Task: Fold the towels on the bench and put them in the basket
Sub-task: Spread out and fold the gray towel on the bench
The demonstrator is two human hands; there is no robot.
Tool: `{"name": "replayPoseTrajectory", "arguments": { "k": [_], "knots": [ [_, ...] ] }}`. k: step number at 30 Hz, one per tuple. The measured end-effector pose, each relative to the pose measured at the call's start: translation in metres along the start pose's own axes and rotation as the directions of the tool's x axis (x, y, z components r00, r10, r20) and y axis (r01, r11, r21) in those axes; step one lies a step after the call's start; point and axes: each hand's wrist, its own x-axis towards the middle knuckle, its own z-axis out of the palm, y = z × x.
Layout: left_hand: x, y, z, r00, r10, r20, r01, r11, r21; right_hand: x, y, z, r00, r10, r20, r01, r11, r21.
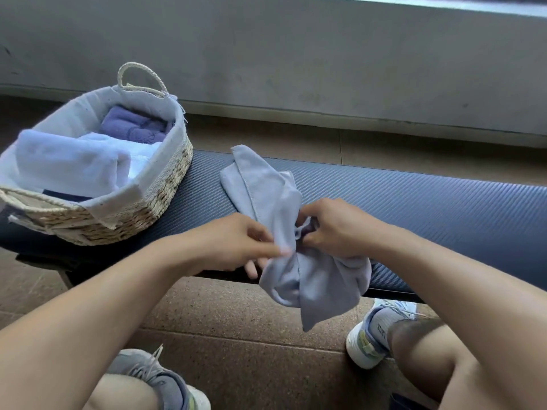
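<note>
The pale grey-blue towel (266, 184) is draped over the near edge of the bench (414, 202), bunched at its middle. Its long axis runs from about eleven o'clock, where a hemmed corner lies flat on the bench, down to about five o'clock, where a loose tail hangs off the edge toward the floor. The far corner is pointed at the wall; the tail is pointed at the person's right shoe (373, 338).

The bunched middle is being gripped from both sides. By the left hand (236, 244) the cloth is pinched at its nine o'clock side, thumb and forefinger closed on a fold, the other fingers tucked beneath. By the right hand (334, 229) it is held at its three o'clock side, fingers curled tightly round a gathered edge. The hands are set almost touching, so neither is the nearer; the towel lies directly between them.

Nothing has been flattened yet, so an edge is probably being sought; the cloth would have to be spread along the bench before it can be folded.

The woven basket (165, 184) stands at about ten o'clock from the towel, on the bench's left end, nearer the left hand. Inside it, folded white towels (68, 161) and a purple towel (133, 125) are already stowed.
</note>
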Motion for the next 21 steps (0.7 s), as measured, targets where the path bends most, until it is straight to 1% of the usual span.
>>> {"name": "replayPoseTrajectory", "arguments": {
  "k": [1, 2, 3, 4, 5, 6, 7, 9, 12, 14, 16, 17, 19, 21],
  "knots": [
    [0.003, -0.002, -0.004, 0.994, -0.016, -0.107, 0.008, 0.997, -0.072, -0.002, -0.003, -0.001, 0.998, -0.058, 0.036, 0.058, 0.998, -0.024],
    [0.008, -0.006, -0.009, 0.968, -0.026, -0.25, 0.006, 0.997, -0.081, -0.004, -0.007, -0.001, 0.989, -0.115, 0.089, 0.119, 0.992, -0.036],
    [0.014, -0.009, -0.015, 0.917, -0.017, -0.4, 0.008, 1.0, -0.025, -0.006, -0.009, 0.0, 0.974, -0.168, 0.151, 0.176, 0.984, -0.038],
    [0.019, -0.012, -0.02, 0.855, 0.008, -0.518, 0.026, 0.998, 0.058, -0.008, -0.012, 0.003, 0.956, -0.21, 0.206, 0.222, 0.974, -0.037],
    [0.022, -0.015, -0.025, 0.807, 0.025, -0.59, 0.063, 0.99, 0.127, -0.01, -0.014, 0.007, 0.939, -0.237, 0.249, 0.255, 0.966, -0.04],
    [0.025, -0.017, -0.028, 0.78, 0.026, -0.625, 0.092, 0.983, 0.156, -0.012, -0.017, 0.009, 0.926, -0.254, 0.28, 0.275, 0.961, -0.037],
    [0.028, -0.018, -0.031, 0.772, 0.014, -0.636, 0.108, 0.982, 0.153, -0.014, -0.019, 0.008, 0.916, -0.265, 0.303, 0.283, 0.959, -0.019],
    [0.036, -0.022, -0.034, 0.787, -0.019, -0.617, 0.131, 0.982, 0.136, -0.015, -0.021, 0.003, 0.902, -0.279, 0.33, 0.272, 0.96, 0.068],
    [0.047, -0.024, -0.031, 0.803, -0.045, -0.595, 0.179, 0.969, 0.168, -0.016, -0.02, -0.01, 0.915, -0.27, 0.301, 0.203, 0.951, 0.235],
    [0.051, -0.022, -0.03, 0.803, -0.074, -0.591, 0.223, 0.958, 0.182, -0.018, -0.018, -0.014, 0.924, -0.264, 0.278, 0.159, 0.924, 0.349],
    [0.053, -0.019, -0.029, 0.803, -0.077, -0.591, 0.255, 0.941, 0.224, -0.02, -0.018, -0.014, 0.91, -0.291, 0.296, 0.136, 0.882, 0.451],
    [0.053, -0.018, -0.029, 0.804, -0.078, -0.59, 0.264, 0.935, 0.237, -0.022, -0.019, -0.013, 0.897, -0.308, 0.316, 0.131, 0.87, 0.475],
    [0.055, -0.015, -0.03, 0.815, -0.077, -0.574, 0.25, 0.941, 0.229, -0.025, -0.021, -0.011, 0.87, -0.347, 0.352, 0.132, 0.849, 0.511],
    [0.058, -0.013, -0.031, 0.841, -0.063, -0.537, 0.198, 0.96, 0.197, -0.026, -0.023, -0.007, 0.839, -0.383, 0.387, 0.103, 0.81, 0.578]
  ]
}}
